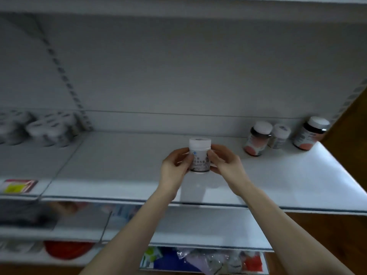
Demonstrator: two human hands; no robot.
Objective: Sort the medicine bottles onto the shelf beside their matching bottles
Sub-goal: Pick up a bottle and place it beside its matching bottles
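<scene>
I hold a small white medicine bottle (pixel 199 153) with a white cap and printed label upright over the middle of the white shelf (pixel 123 165). My left hand (pixel 175 165) grips its left side and my right hand (pixel 224 162) grips its right side, fingers curled round it. At the shelf's back right stand two dark bottles with orange labels and white caps (pixel 257 138) (pixel 310 135), with a small white bottle (pixel 279 136) between them. Whether the held bottle touches the shelf is unclear.
A blurred group of white bottles (pixel 43 129) stands on the neighbouring shelf at left, past a slotted upright (pixel 79 104). Lower shelves hold a red item (pixel 66 250) and mixed packets (pixel 200 259). A wooden panel (pixel 349 124) borders the right.
</scene>
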